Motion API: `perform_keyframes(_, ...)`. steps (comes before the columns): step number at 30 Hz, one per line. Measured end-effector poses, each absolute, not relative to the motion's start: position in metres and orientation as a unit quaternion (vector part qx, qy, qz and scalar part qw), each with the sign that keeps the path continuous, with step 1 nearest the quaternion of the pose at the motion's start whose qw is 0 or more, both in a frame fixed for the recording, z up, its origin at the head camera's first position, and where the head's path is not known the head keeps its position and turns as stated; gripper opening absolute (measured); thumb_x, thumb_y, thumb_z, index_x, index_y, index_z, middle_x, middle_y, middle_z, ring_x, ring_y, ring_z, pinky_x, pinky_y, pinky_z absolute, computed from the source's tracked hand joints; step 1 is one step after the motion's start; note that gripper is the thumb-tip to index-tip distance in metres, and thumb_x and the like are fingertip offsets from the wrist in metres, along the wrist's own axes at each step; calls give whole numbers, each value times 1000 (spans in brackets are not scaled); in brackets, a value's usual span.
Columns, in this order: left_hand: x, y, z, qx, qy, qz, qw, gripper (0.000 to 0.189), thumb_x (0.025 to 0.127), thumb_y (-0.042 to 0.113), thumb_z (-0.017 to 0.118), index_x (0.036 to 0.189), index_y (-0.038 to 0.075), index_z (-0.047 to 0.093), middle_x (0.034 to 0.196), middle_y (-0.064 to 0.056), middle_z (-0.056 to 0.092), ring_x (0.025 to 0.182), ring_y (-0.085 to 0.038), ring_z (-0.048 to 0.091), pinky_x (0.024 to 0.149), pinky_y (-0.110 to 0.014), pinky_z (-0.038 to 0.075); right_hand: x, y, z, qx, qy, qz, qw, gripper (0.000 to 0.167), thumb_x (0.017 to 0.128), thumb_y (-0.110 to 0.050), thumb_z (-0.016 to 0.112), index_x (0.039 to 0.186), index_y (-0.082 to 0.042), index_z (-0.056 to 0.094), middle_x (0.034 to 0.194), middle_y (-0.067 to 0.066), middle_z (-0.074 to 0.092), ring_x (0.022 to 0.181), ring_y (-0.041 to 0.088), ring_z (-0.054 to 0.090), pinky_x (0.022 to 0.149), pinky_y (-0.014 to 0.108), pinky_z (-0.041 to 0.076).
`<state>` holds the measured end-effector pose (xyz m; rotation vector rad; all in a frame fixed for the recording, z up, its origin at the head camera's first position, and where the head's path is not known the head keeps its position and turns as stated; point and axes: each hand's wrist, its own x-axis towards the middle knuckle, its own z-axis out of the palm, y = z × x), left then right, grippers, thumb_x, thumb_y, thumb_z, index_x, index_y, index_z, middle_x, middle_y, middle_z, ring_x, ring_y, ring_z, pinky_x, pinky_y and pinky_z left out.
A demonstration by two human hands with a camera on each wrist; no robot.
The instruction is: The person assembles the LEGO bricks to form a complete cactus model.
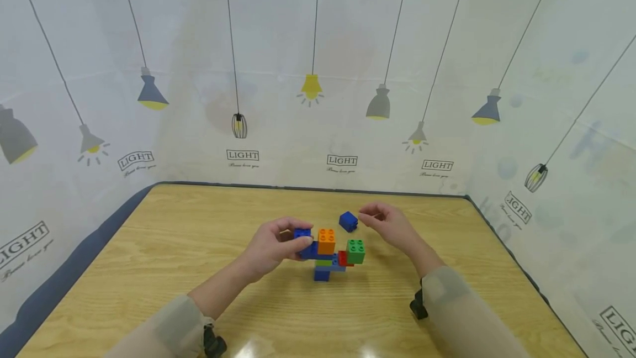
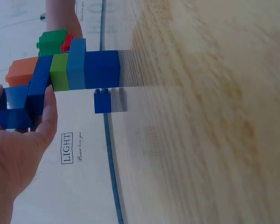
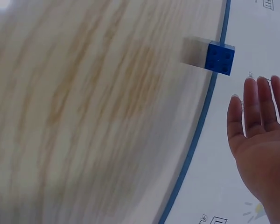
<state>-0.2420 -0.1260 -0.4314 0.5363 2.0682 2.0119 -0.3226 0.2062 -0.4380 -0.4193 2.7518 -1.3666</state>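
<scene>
My left hand (image 1: 268, 248) pinches a blue building brick (image 2: 13, 108) at the upper left end of a brick structure, its fingers also against the long dark blue brick (image 2: 39, 84). An orange brick (image 1: 326, 241) tops that long brick's other end. Below come a lime green brick (image 2: 59, 72), a light blue one (image 2: 76, 64) and a blue base brick (image 1: 322, 275) standing on the table. A red brick (image 1: 343, 258) and a green brick (image 1: 355, 251) extend to the right. Fingers loosely bent, my right hand (image 1: 392, 226) is beside a loose blue brick (image 1: 348, 221), apart from it.
The wooden table (image 1: 164, 247) has a dark edge at the back. Behind and at both sides hangs a pale cloth (image 1: 278, 32) printed with lamps. Dark wrist devices (image 1: 419, 304) sit at both sleeves.
</scene>
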Motion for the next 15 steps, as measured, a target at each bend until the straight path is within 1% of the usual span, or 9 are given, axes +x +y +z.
perform_keyframes(4,-242,-126,-431,179,700,683,105,36,104,18,78,137,6,72,141,-28,64,106,-22,73,86,-38,70,-332,204,-445,-118,891,-436,33,44,105,-42,75,136,-12,71,134,9,73,114,27,68,97,39,59)
perform_keyframes(6,-242,-126,-431,178,700,684,106,36,104,18,78,137,7,72,139,-25,65,106,-23,73,86,-39,70,-336,202,-448,-114,891,-438,42,48,104,-42,77,138,-10,69,138,10,72,116,27,68,98,41,60)
perform_keyframes(9,-242,-126,-432,179,700,683,107,36,104,18,78,138,6,72,139,-24,66,106,-23,73,86,-39,70,-342,200,-453,-104,889,-442,55,52,103,-42,79,141,-9,67,141,12,69,120,30,67,100,44,60)
perform_keyframes(15,-242,-126,-431,181,699,683,109,36,104,19,78,138,6,72,144,-31,61,107,-23,73,86,-38,70,-349,194,-459,-85,887,-449,73,53,100,-38,83,143,-10,66,146,14,66,127,33,65,109,51,57)
